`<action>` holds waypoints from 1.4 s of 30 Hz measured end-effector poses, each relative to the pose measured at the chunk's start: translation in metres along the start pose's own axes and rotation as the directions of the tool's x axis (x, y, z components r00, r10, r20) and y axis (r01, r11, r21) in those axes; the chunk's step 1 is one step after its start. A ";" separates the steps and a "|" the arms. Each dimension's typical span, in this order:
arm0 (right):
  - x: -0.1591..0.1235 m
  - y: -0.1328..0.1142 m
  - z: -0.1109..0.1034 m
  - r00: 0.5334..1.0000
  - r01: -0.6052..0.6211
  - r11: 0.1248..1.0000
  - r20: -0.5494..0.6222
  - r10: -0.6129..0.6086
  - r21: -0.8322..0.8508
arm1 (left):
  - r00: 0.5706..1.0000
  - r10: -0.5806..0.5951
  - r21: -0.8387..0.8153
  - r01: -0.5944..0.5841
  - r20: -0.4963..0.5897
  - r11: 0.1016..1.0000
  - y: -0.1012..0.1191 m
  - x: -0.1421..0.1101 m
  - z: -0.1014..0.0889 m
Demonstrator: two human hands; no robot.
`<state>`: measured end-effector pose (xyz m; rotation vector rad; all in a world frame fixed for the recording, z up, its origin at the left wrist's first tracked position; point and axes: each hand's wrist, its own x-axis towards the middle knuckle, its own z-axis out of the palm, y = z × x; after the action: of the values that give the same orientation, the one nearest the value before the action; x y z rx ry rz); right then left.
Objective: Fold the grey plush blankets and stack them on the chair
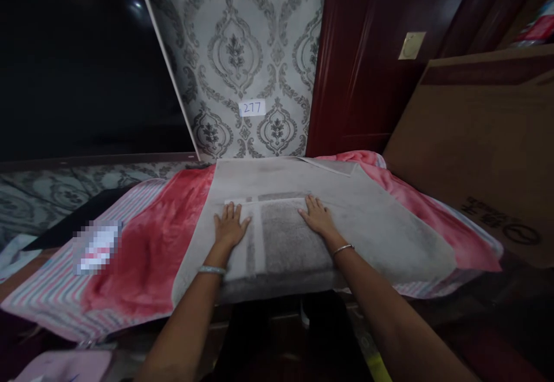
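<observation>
A folded grey towel [281, 238] with a pale stripe lies in front of me on a larger grey cloth [389, 220]. My left hand [229, 226] rests flat on the towel's left part, fingers spread and open. My right hand [318, 216] lies flat on the towel's far right corner, fingers stretched out. Neither hand holds anything. Each wrist wears a bracelet.
Under the grey cloth lies a red blanket [147, 249] over a striped sheet [47, 289]. A big cardboard box [480, 145] stands at the right. Patterned wallpaper with a paper label "277" [252, 108] is behind, beside a dark red door [359, 59].
</observation>
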<state>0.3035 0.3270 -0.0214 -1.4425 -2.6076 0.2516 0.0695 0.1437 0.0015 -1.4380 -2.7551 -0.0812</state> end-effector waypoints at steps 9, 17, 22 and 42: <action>-0.007 -0.015 -0.019 0.999 -0.028 0.998 0.034 0.030 -0.053 | 0.991 -0.089 -0.021 0.087 -0.096 0.996 0.007 -0.008 -0.024; -0.032 -0.053 0.001 0.976 0.205 0.976 -0.054 -0.210 -0.079 | 0.945 0.321 -0.101 -0.326 -0.058 0.940 0.086 -0.023 0.006; -0.037 -0.048 0.011 0.980 0.191 0.979 -0.042 -0.194 -0.077 | 0.949 0.315 -0.120 -0.314 -0.013 0.942 0.078 -0.025 0.013; -0.039 -0.051 -0.006 0.988 0.155 0.988 0.010 -0.155 -0.010 | 0.987 -0.096 -0.088 0.108 0.129 0.990 -0.026 -0.043 -0.014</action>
<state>0.2834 0.2679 -0.0062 -1.2352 -2.7144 0.2254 0.0729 0.0926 0.0124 -1.3657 -2.9638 -0.1316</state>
